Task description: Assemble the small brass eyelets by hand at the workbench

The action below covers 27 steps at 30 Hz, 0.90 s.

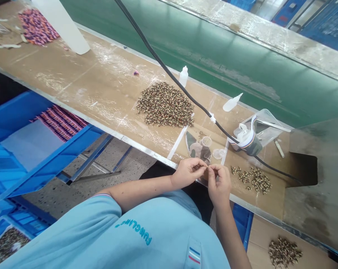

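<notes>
My left hand (189, 172) and my right hand (220, 185) meet over the near edge of the table (113, 108). The fingers of both are pinched together at the tips, around something too small to make out. Just beyond them lies a stained cloth (196, 150), with a small clear cup (206, 141) at its edge and a clear lid-like piece (218, 153) beside it. A large heap of small brown-and-gold curled pieces (166, 105) sits farther back. To the right of my right hand is a smaller group of similar pieces (261, 181).
Two white squeeze bottles, one upright (183, 77) and one lying (232, 102), are along the back edge. A black cable (160, 61) crosses over the table to a pouch (253, 140). Blue crates (6, 149) stand left. A pink-and-purple heap (38, 27) lies far left.
</notes>
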Available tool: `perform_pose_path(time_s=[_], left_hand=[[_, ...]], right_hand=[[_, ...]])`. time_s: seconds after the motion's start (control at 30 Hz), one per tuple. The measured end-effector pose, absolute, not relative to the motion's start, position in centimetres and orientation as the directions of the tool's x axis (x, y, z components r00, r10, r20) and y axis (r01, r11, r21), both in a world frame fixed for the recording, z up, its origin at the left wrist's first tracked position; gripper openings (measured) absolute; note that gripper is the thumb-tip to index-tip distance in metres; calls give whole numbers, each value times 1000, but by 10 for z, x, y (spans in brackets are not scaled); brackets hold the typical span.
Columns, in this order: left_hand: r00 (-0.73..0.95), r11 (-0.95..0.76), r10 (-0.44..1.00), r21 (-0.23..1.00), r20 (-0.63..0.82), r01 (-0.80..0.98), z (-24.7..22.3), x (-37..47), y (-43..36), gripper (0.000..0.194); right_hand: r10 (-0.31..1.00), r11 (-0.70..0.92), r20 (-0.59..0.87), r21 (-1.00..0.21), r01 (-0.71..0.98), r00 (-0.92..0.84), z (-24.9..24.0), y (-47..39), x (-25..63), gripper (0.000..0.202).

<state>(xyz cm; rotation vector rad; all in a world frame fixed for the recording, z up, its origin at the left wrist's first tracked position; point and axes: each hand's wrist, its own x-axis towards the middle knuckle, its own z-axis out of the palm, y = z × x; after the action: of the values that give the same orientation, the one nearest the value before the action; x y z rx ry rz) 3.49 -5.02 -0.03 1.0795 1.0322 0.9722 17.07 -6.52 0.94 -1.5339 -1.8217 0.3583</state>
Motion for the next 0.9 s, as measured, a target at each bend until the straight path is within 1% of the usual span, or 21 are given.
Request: perform_pose_path(time_s=[0.1, 0.17, 0.43, 0.53, 0.63, 0.77, 0.9], left_hand=[[216, 148, 968, 987, -131, -63, 0, 35, -51, 18], [217, 151, 967, 987, -135, -61, 0, 34, -51, 18], [285, 314, 925, 930, -253, -193, 5, 34, -48, 21], [314, 396, 900, 869, -303, -297, 7, 33, -45, 25], [358, 474, 869, 783, -342, -403, 8, 31, -40, 34], [433, 563, 821, 658, -373, -500, 7, 24, -33, 42], [473, 584, 806, 607, -356, -539, 5, 19, -30, 40]], right_hand=[[937, 258, 347, -620, 741, -36, 8, -65, 171, 13], [936, 262, 349, -621, 739, -39, 8, -65, 171, 13], [945, 251, 327, -672, 696, -25, 7, -63, 173, 11], [948, 237, 317, -692, 682, -8, 9, -62, 175, 11], [945, 234, 328, -686, 689, 6, 12, -60, 178, 11], [929, 255, 370, -628, 736, -6, 17, -56, 184, 11], [908, 298, 416, -544, 784, -57, 22, -49, 192, 10]])
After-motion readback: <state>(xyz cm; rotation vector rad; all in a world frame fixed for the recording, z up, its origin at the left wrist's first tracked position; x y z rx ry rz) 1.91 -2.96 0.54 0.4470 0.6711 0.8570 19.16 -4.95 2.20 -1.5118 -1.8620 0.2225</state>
